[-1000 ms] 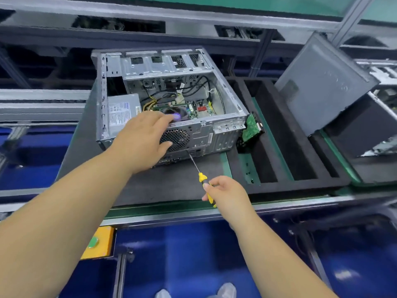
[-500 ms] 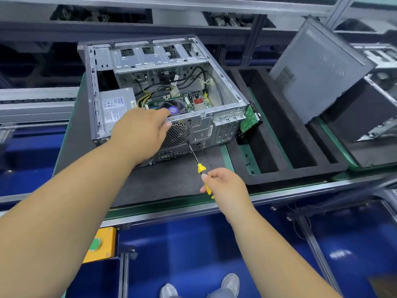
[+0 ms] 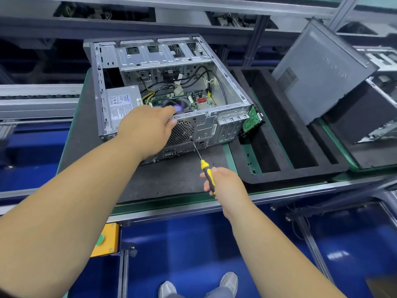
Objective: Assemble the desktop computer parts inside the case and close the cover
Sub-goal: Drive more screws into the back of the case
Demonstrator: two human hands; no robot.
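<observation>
Bracing the open case (image 3: pixel 167 67) mid-mat, the left hand (image 3: pixel 148 130) curls over its rear rim while the right hand (image 3: pixel 223 183) grips the screwdriver (image 3: pixel 204 166), whose angled tip could slip off the fan-grille screw.

Nothing legible here: the white label (image 3: pixel 122 107) on the power supply (image 3: pixel 124 97), left inside the case (image 3: pixel 206 61), carries print too small to read.

The screwdriver (image 3: pixel 200 154) tip has moved up from below the computer case (image 3: pixel 227 123) to touch its rear panel beside the fan grille (image 3: pixel 180 132). The left hand (image 3: pixel 146 130) has shifted from reaching inside to gripping the panel's top edge.
</observation>
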